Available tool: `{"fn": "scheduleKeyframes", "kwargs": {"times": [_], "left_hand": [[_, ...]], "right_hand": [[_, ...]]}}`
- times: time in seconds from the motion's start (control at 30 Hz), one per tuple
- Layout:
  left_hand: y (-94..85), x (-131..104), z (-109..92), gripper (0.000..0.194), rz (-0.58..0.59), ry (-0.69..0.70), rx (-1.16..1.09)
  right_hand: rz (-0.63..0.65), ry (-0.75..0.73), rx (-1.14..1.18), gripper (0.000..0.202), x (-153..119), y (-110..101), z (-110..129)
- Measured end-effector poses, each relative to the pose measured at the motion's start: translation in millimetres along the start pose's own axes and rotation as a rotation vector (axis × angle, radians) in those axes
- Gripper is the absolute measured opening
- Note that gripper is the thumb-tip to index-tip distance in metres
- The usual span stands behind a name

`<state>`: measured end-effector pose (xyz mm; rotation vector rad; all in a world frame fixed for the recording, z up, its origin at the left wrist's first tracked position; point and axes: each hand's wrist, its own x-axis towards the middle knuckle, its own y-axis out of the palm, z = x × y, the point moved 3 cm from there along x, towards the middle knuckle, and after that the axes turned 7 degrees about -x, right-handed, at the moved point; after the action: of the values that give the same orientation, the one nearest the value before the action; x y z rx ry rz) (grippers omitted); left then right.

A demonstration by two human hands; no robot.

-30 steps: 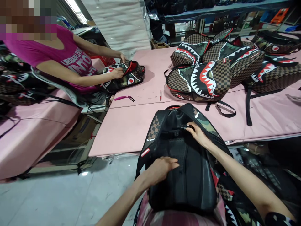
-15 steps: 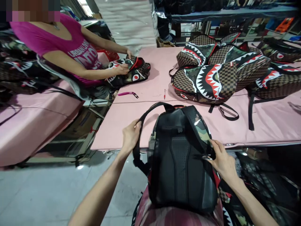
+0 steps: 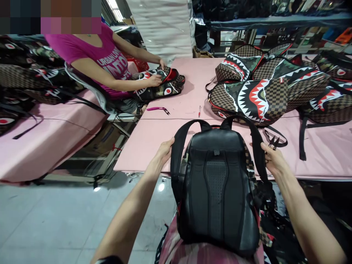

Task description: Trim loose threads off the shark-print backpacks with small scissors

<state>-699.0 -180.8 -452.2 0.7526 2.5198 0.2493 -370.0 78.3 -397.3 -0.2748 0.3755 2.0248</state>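
Note:
A black backpack [image 3: 217, 190] stands upright on my lap against the table edge, its padded back panel facing me. My left hand [image 3: 165, 149] is closed on the left shoulder strap [image 3: 180, 146], held out to the side. On the other side, my right hand [image 3: 272, 156] grips the right shoulder strap [image 3: 257, 146] and also has small black thread snips [image 3: 274, 142] in it, their blades pointing up. Both straps arch from the top of the bag.
Patterned backpacks with shark-mouth prints [image 3: 250, 99] are piled on the pink table [image 3: 154, 139] at the right. Pink-handled pliers [image 3: 158, 109] and a pen [image 3: 199, 111] lie beyond my bag. Across at the left, a person [image 3: 110, 69] handles another bag.
My right hand has moved up and outward from the bag's side and now holds the right strap raised. The snips now point up. The view has shifted slightly left.

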Motion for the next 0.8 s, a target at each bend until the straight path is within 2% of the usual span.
{"fn": "scheduleKeyframes", "kwargs": {"times": [0.1, 0.27, 0.4, 0.67, 0.8], "left_hand": [[-1.0, 3, 3, 0.020, -0.003, -0.024, -0.052], [-1.2, 5, 9, 0.022, -0.035, -0.098, -0.095], [1.7, 1, 11, 0.022, -0.072, -0.169, -0.151], [7.2, -11, 13, 0.024, -0.101, -0.192, -0.195], [8.8, -15, 17, 0.030, -0.069, -0.200, -0.153]], "right_hand": [[0.014, 0.091, 0.138, 0.024, 13, 4, -11], [0.073, 0.203, 0.231, 0.021, 26, -3, -30], [0.100, 0.219, 0.266, 0.024, 29, -9, -34], [0.071, 0.243, 0.279, 0.019, 28, -18, -40], [0.072, 0.241, 0.287, 0.019, 27, -24, -43]]}}
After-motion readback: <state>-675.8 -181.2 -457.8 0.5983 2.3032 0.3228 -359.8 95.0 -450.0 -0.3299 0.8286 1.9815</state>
